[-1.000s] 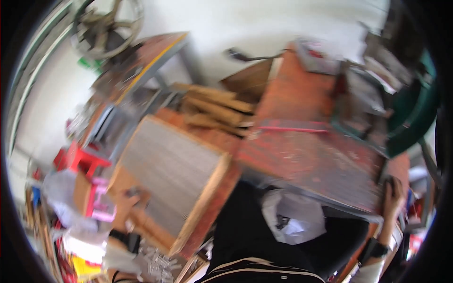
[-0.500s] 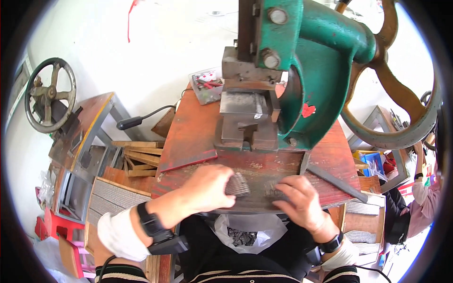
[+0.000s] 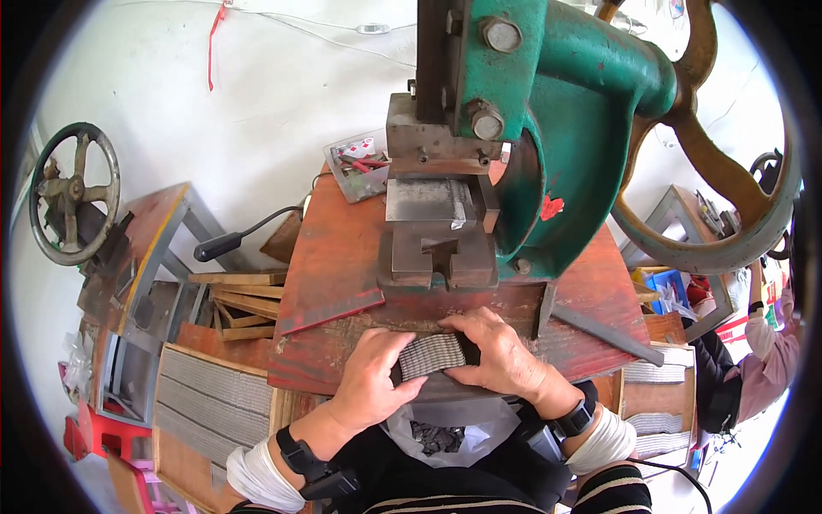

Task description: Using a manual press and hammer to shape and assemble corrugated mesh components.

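A block of small grey pieces packed in close rows (image 3: 431,355), perhaps metal, is held just above the front edge of the table. My left hand (image 3: 370,377) grips its left end between thumb and fingers. At the opposite end, my right hand (image 3: 505,358) closes on the same block from the right. Beyond both hands stands a green hand press (image 3: 591,137) with a notched steel base (image 3: 411,255) and a steel plate (image 3: 419,200) under its ram. Below the hands, a whitish plastic bag (image 3: 492,428) with dark scraps inside hangs at my lap.
On the reddish table (image 3: 330,248) lie a red-edged bar (image 3: 334,312) at left and a dark flat bar (image 3: 608,337) at right. Wooden trays (image 3: 272,403) of grey rows flank me. A clear box (image 3: 364,187) holds tools. Another person's sleeve (image 3: 765,385) shows far right.
My hands were apart, the left with a grey block and the right beside blurred grey pieces. They have come together, both now on one block. The whole view has shifted slightly.
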### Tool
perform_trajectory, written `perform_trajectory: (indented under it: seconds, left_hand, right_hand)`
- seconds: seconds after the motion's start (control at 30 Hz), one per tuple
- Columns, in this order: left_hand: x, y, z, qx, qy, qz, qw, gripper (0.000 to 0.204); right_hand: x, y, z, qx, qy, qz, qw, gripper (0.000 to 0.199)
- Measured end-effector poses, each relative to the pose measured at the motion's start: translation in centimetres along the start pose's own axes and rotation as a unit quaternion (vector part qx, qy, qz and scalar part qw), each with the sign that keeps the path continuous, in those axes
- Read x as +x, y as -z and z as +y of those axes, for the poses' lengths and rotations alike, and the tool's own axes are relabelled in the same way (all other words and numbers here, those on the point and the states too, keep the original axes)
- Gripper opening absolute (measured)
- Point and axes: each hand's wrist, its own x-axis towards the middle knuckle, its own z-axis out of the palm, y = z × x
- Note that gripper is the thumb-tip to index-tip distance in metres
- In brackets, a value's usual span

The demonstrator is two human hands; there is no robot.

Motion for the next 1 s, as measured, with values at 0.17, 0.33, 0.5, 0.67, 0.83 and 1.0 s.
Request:
perform_trajectory:
  seconds: [0.17,0.33,0.5,0.67,0.83,1.0]
  left_hand:
    - [3.1,1.4,-0.8,-0.144,-0.061,0.084,0.984,0.057]
    - [12.1,2.3,-2.7,-0.147,-0.06,0.136,0.978,0.053]
    - [16.0,1.0,-5.1,-0.008,-0.064,0.13,0.989,0.045]
    - [17.5,0.3,-5.8,0.065,-0.098,0.171,0.978,0.047]
    - [14.4,3.6,-5.1,-0.024,0.013,0.085,0.996,0.058]
    - [0.8,7.8,-6.8,0.158,0.134,-0.119,0.971,0.054]
  right_hand:
    - [0.8,2.4,-3.5,0.073,-0.062,0.078,0.992,0.064]
    - [6.8,6.8,-3.5,0.122,-0.142,0.176,0.967,0.064]
    - [9.7,6.8,-2.3,-0.038,-0.189,0.187,0.963,0.047]
    - [10.7,5.0,-1.1,-0.313,-0.027,0.317,0.895,0.031]
    - [11.4,4.7,0.2,-0.348,-0.086,0.308,0.881,0.02]
    - [11.5,4.5,0.6,-0.386,-0.042,0.29,0.875,0.018]
